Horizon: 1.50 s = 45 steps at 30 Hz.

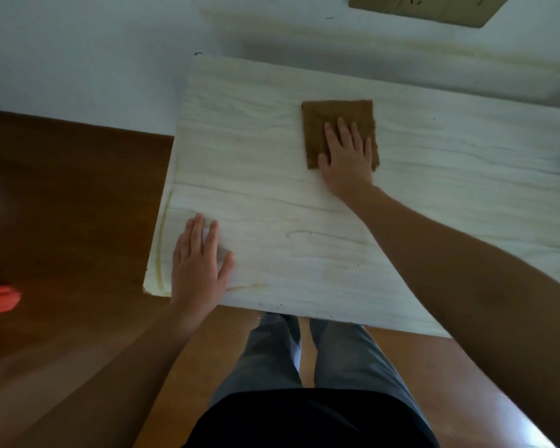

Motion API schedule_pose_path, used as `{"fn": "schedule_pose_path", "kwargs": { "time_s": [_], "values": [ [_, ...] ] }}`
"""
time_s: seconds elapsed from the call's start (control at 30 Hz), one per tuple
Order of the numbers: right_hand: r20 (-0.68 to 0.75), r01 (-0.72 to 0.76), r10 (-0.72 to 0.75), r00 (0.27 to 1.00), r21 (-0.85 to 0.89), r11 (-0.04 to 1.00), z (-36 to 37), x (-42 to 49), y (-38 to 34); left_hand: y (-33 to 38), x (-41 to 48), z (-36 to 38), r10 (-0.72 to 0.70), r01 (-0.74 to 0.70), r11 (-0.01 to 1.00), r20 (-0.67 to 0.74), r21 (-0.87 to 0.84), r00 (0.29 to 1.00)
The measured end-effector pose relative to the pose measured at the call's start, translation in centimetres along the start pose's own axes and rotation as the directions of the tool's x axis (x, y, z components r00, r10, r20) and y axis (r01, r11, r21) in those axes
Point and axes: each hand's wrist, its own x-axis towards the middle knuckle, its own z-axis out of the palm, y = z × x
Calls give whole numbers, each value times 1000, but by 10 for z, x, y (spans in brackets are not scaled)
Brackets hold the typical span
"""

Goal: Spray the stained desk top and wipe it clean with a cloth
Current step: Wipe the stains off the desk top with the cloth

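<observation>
Nearest, the left hand (201,260) is laid flat and open on the desk (272,195) by its near left corner, grasping nothing. Yellowish streaks are seen along the left edge and near front, so wiping is judged unfinished. Farther in, the folded brown cloth (337,114) is pressed under the flat right hand (345,153); it is nearly square, its slightly longer side running away from the person. No spray bottle can be clearly made out.

- One view only, head cam, wide-angle w/ curved edges.
- Looks steeply down & fwd from above the standing person; own legs at bottom centre.
- Close: counter (304,221) fills mid-frame, both forearms enter from the bottom corners.
- Wall across the top, wood floor (62,205) at left.
- No 2nd view, so no overlap.
</observation>
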Motion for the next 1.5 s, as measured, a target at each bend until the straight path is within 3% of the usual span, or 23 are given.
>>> {"fn": "schedule_pose_path", "kwargs": {
  "time_s": [0.23, 0.4, 0.6, 0.83, 1.07, 1.23, 1.5],
  "values": [
    [22, -88, 87, 996, 88, 992, 45, -144, 0, 0, 0, 1, -1, 1, 1000, 14, -17, 1000],
    [59, -29, 25, 998, 63, 998, 69, -239, 17, 1, 1, 1, -37, 39, 997, 31, -62, 999],
    [69, 41, -40, 997, -3, 999, 52, -174, 24, -2, 1, 0, 2, -1, 1000, 30, -7, 1000],
    [-4, -18, 18, 1000, 46, 999, 27, -59, 0, 7, 1, -2, -32, 32, 999, 12, 16, 999],
    [15, 77, -79, 997, 79, 994, 51, -151, -10, 24, 6, -12, -121, 116, 992, 94, 54, 988],
    [47, 182, -187, 981, 86, 979, 75, -246, 28, 35, 9, -22, -156, 151, 988, 144, 43, 977],
    [2, 31, -32, 999, 124, 992, 57, -263, 125, 52, 10, -25, -216, 203, 975, 171, 93, 961]
  ]
}}
